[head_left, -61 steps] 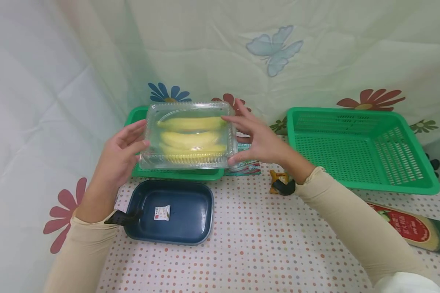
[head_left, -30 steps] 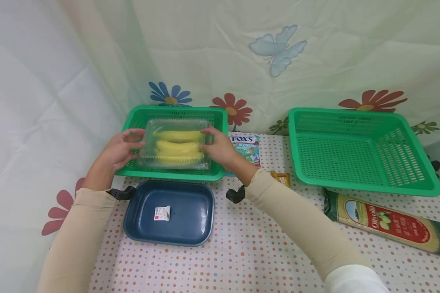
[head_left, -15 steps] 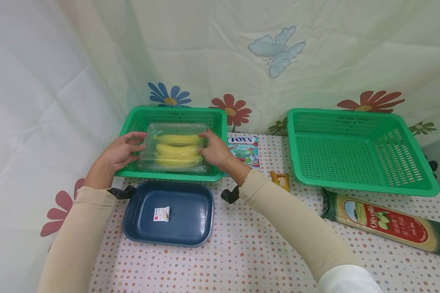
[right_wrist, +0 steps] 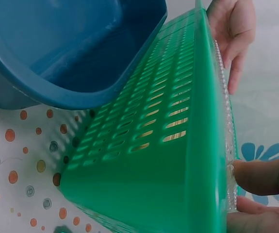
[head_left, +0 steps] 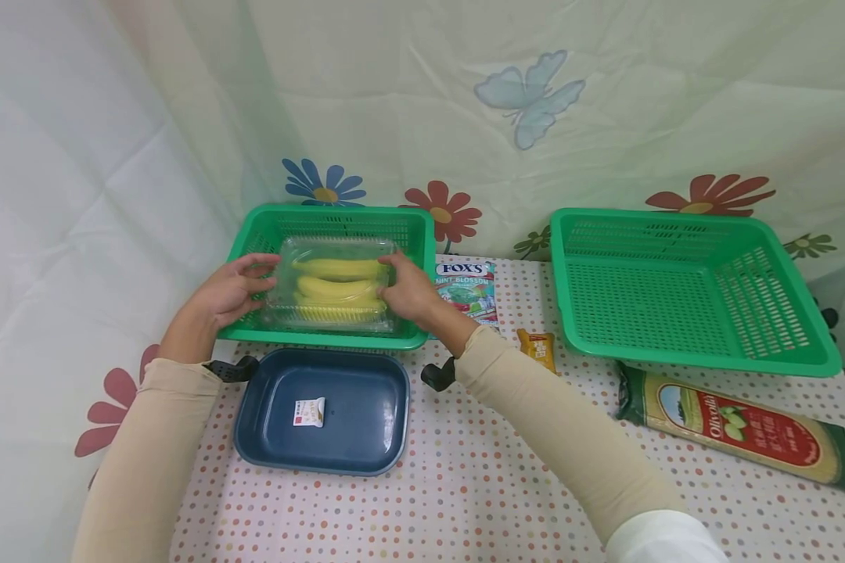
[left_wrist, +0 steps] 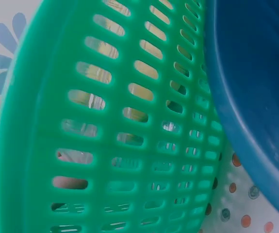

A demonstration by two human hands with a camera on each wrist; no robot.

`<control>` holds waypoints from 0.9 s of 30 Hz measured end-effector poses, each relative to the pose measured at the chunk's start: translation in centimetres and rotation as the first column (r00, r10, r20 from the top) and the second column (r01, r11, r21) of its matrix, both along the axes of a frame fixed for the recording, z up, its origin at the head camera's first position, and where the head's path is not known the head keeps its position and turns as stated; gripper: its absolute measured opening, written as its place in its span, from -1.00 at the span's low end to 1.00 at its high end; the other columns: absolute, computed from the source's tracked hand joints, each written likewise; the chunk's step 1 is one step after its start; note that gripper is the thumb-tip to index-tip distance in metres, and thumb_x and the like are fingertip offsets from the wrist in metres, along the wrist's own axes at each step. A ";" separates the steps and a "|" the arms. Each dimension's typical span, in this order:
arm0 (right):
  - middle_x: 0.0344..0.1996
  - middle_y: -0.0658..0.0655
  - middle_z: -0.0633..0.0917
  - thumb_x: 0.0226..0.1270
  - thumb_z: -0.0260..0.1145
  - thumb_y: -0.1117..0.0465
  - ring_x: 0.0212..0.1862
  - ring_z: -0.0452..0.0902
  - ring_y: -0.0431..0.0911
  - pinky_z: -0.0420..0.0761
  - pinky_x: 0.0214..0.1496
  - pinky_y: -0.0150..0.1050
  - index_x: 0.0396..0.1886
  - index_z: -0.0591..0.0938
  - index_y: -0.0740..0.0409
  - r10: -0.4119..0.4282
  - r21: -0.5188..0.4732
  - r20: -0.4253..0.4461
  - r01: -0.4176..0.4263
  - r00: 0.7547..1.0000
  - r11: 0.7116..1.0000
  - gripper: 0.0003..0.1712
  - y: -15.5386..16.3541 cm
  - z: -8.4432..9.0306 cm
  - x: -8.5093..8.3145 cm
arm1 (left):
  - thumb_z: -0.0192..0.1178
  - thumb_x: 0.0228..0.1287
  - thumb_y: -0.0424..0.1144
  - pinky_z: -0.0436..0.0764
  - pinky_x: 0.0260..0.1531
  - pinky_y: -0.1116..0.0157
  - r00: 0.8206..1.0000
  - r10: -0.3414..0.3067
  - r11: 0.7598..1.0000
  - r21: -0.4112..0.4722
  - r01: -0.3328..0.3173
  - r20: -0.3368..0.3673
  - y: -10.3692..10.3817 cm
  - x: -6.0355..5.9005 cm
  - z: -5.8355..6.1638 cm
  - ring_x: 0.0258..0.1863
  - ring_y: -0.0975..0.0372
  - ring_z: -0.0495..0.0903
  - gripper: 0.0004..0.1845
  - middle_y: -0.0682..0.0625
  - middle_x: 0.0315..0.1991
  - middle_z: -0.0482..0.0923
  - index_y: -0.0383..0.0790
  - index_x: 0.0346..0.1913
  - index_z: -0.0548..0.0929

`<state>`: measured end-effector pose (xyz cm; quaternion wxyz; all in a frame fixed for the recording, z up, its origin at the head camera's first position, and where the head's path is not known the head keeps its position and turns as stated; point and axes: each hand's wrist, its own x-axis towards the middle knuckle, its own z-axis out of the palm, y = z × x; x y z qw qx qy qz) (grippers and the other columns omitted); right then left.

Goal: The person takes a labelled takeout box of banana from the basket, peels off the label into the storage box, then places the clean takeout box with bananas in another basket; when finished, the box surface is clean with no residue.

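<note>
The left hand (head_left: 228, 295) curls its fingers on the left end of the banana box (head_left: 334, 285) (clear plastic), which sits inside the left basket (head_left: 422, 234); the right hand (head_left: 408, 291) grips its right end.

Yellow bananas (head_left: 338, 288) in a clear box (head_left: 282, 309) sit inside a green basket (head_left: 338, 340); a second green basket (head_left: 697, 356), a dark blue tray (head_left: 366, 457), a white tablecloth (head_left: 465, 500) with multicoloured dots, and a pale floral backdrop (head_left: 394, 117).
</note>
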<state>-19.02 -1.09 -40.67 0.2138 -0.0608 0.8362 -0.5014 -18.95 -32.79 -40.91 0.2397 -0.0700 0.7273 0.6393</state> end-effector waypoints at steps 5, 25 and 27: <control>0.68 0.13 -0.09 0.49 0.24 0.32 0.67 -0.15 0.09 0.34 0.52 0.09 0.56 0.32 0.07 0.004 -0.008 -0.038 -0.004 0.999 1.000 -0.32 0.2 0.0 0.1 | -0.05 0.59 -0.41 0.03 0.54 -0.25 0.999 -0.015 0.994 -0.105 0.012 -0.036 0.6 0.3 0.3 0.63 -0.12 -0.11 -0.35 -0.14 0.68 -0.22 -0.21 0.63 0.04; 0.42 0.18 0.52 0.56 0.22 0.08 0.34 0.57 0.09 0.64 0.27 0.00 0.59 0.26 0.07 0.201 0.013 -0.430 -0.216 0.880 0.976 -0.30 6.5 3.0 5.1 | -0.14 0.63 0.15 0.07 0.52 -0.27 0.933 -0.095 0.861 -0.500 -0.099 -0.348 5.7 3.2 5.4 0.64 -0.15 -0.08 -0.32 -0.14 0.67 -0.09 -0.14 0.60 0.17; 0.34 0.19 0.60 0.55 0.23 0.10 0.27 0.64 0.06 0.67 0.22 -0.03 0.58 0.27 0.08 0.178 0.017 -0.489 -0.195 0.854 0.981 -0.31 8.1 3.4 5.6 | -0.20 0.63 0.18 0.05 0.52 -0.28 0.915 -0.114 0.847 -0.520 -0.115 -0.388 6.6 4.0 6.0 0.64 -0.14 -0.07 -0.32 -0.10 0.67 -0.08 -0.13 0.60 0.19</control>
